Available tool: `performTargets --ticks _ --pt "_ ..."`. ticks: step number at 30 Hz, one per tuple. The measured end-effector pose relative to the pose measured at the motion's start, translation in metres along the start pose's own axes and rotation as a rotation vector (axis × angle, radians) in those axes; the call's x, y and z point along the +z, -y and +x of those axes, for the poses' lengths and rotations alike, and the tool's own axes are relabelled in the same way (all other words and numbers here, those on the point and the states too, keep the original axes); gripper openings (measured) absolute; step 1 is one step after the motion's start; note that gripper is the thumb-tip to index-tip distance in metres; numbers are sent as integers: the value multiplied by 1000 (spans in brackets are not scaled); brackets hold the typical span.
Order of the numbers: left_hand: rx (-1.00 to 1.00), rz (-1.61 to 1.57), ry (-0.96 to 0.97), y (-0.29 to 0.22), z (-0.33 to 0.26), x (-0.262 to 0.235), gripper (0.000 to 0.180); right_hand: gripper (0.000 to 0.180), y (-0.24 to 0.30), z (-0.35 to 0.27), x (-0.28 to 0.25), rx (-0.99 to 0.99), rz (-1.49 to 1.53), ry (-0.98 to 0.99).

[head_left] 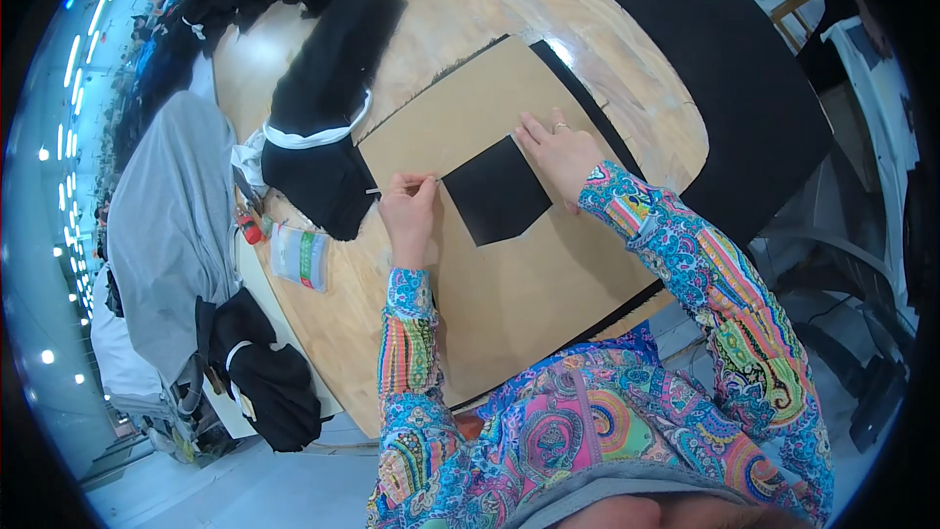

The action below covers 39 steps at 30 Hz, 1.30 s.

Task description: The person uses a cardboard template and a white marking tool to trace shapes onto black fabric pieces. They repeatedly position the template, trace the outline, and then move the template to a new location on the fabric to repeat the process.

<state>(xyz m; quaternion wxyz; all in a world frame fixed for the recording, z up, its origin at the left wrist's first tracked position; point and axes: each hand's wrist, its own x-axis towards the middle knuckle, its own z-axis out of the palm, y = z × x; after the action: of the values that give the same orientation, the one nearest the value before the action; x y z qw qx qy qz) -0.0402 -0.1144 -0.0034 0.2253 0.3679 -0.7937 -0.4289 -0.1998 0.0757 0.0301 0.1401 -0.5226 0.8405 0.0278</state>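
At table's (pixel 460 0) near edge, cardboard sheet (pixel 480 304) apparently steadied by right hand (pixel 568 159), fingers apart; slim white stick (pixel 373 191) clamped by left hand's (pixel 407 211) fingers beside black pocket shape (pixel 497 191).

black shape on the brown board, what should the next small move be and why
Probably run the thin stick along the edge of the black shape: the left hand pinches it close to the shape's left corner, while the right hand rests on the brown board by the top corner, seemingly steadying it.
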Motion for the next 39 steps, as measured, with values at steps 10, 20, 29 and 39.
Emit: performTargets --ticks 10,20,29,39 --pt "89 189 -3 -5 -2 4 13 127 2 2 -4 11 -30 90" --pt "25 42 -23 -1 -7 2 13 83 1 4 2 -6 -3 30" --pt "131 349 -14 -12 -7 6 11 107 -1 4 -1 11 -18 68" --pt "40 242 126 -13 -62 -5 12 126 -2 7 6 11 -10 53"
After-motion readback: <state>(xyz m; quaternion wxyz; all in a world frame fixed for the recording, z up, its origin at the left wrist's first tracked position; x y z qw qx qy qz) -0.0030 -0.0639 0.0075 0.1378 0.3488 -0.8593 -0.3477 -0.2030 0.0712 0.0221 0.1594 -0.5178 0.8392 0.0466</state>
